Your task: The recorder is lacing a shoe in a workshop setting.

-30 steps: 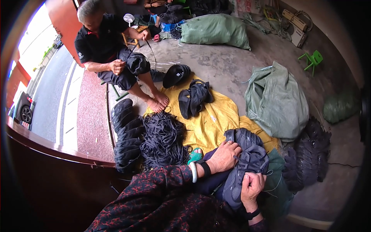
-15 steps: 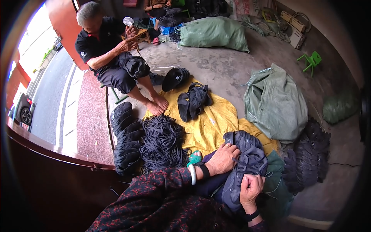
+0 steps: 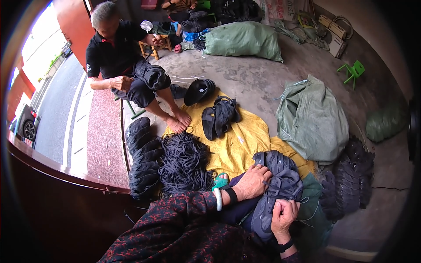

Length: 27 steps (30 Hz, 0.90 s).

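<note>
Looking down from the head view, the dark shoe upper (image 3: 276,188) lies on the lap, long axis running from far-left to near-right. The left hand (image 3: 253,182) presses its top, fingers curled on it; the right hand (image 3: 284,215) grips its near end. Versus earlier frames, both hands have barely shifted; the seated person (image 3: 127,65) opposite has leaned back.

Three stuffed green woven sacks (image 3: 312,117) lie at twelve, two and three o'clock; one small green plastic chair (image 3: 353,71) at two.
</note>
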{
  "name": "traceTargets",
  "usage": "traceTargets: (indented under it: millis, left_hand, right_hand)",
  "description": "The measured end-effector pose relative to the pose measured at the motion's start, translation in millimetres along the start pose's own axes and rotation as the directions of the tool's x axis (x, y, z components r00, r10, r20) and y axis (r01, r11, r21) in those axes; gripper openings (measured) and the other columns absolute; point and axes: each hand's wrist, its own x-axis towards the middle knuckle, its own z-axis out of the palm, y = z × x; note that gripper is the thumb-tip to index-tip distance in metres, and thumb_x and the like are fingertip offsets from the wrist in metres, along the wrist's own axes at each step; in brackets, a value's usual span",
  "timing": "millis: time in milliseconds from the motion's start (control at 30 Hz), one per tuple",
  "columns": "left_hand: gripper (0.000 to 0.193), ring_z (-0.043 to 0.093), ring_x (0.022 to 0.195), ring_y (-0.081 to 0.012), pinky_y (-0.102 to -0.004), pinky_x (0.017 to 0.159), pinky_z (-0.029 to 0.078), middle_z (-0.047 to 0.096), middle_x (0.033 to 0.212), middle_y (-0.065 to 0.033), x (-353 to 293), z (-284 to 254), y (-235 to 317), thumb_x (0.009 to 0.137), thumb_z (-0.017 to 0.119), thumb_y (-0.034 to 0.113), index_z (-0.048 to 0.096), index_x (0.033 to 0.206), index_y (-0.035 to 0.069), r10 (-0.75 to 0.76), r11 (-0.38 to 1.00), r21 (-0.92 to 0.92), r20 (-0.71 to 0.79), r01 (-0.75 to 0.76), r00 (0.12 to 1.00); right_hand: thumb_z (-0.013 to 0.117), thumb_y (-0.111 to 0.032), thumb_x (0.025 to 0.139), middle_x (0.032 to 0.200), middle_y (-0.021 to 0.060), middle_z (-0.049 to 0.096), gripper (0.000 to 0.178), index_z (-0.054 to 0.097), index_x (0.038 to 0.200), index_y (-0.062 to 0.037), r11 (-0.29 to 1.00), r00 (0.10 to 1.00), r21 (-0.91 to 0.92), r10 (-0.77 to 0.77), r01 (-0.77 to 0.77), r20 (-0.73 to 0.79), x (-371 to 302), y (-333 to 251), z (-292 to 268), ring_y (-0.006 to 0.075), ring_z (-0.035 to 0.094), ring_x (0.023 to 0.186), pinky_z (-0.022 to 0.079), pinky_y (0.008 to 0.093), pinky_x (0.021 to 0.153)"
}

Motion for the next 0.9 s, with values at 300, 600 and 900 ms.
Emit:
traceTargets:
  millis: [300,600,900]
  left_hand:
    - [0.025,0.059,0.106,-0.0326,-0.0438,0.094,0.046,0.063,0.109,-0.0117,0.8,1.2,-1.6,0.092,0.064,0.018,0.065,0.113,0.005,0.007,1.000,0.001,-0.014,-0.007,1.000]
    - [0.024,0.059,0.105,-0.0331,-0.0442,0.094,0.046,0.062,0.108,-0.0122,-0.1,3.1,-2.7,0.092,0.064,0.018,0.065,0.112,0.005,0.010,1.000,-0.011,-0.033,-0.010,0.999]
    - [0.023,0.060,0.105,-0.0330,-0.0442,0.093,0.046,0.062,0.107,-0.0119,0.7,2.5,-1.9,0.093,0.064,0.017,0.065,0.112,0.005,0.014,1.000,-0.006,-0.035,-0.014,0.999]
  right_hand:
    - [0.066,-0.005,0.087,0.074,0.0062,0.053,0.003,0.067,0.090,-0.0071,0.999,1.000,0.035,0.029,-0.029,0.011,1.6,-2.8,0.2,0.0282,0.049,0.072,0.039,0.0420,0.069]
    - [0.067,-0.005,0.088,0.074,0.0060,0.052,0.003,0.066,0.090,-0.0074,0.999,0.999,0.027,0.028,-0.028,0.015,-1.3,-1.0,0.8,0.0282,0.049,0.072,0.039,0.0423,0.069]
    - [0.066,-0.005,0.087,0.074,0.0065,0.052,0.002,0.066,0.089,-0.0068,0.999,1.000,0.027,0.019,-0.019,0.010,1.9,-3.1,-0.5,0.0285,0.049,0.072,0.039,0.0426,0.068]
